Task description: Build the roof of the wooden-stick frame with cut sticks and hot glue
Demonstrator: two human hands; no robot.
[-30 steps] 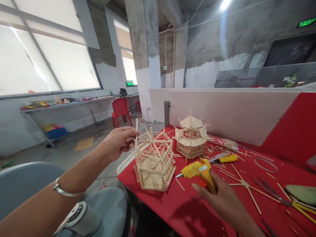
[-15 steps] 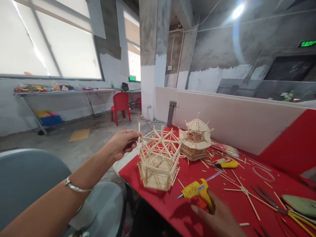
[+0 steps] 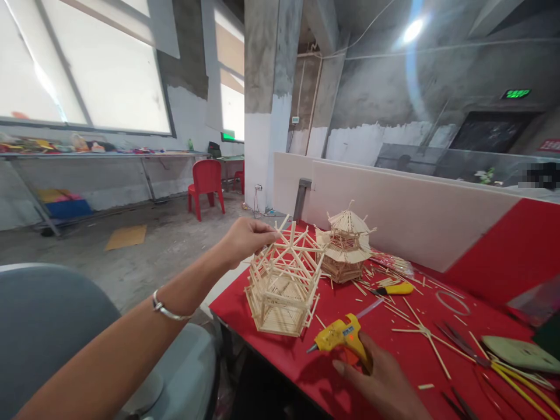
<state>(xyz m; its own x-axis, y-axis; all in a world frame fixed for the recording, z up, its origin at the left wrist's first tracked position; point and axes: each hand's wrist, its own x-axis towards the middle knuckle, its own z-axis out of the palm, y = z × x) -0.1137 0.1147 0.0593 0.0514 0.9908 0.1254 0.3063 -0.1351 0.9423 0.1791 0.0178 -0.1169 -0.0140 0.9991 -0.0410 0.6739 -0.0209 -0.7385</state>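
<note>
The left hand (image 3: 247, 240) now reaches in to the top of the stick frame (image 3: 282, 308), around mid-picture, rather than beside its left side, and the stick (image 3: 282, 222) at its fingertips leans instead of standing upright. The yellow glue gun (image 3: 340, 333) sits lower than at first. Upper right, the green sign (image 3: 517, 93) shows whole; a red sign (image 3: 550, 144) enters at the right edge.

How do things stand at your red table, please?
Left hand pinching pale wooden stick at open hexagonal wooden-stick frame. Right hand holding yellow plastic glue gun, not touching frame. Pale stick pagoda close behind.
</note>
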